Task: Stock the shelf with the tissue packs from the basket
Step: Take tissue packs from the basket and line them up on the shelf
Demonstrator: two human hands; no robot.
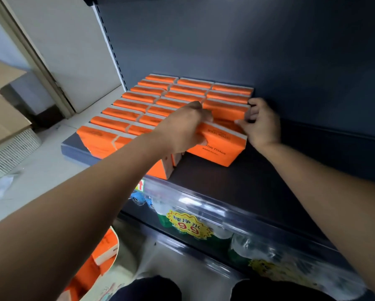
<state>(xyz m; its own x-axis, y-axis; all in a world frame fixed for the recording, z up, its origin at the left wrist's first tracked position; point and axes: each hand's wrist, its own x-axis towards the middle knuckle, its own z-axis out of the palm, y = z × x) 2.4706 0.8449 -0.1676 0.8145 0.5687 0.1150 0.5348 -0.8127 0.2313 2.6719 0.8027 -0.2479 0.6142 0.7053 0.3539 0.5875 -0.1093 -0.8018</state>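
Several orange tissue packs stand in rows on the dark shelf. The frontmost pack of the right row leans against the packs behind it. My left hand grips its left end from above, fingers curled over the top edge. My right hand holds the right side, fingertips on this pack and on the pack behind it. Low at the left, the basket shows more orange packs, mostly hidden by my left arm.
The shelf's right half is bare dark metal, with a clear plastic price rail along its front edge. Bottled water with a yellow 9.9 tag sits on the shelf below. Cardboard boxes and a white ribbed container stand at the left.
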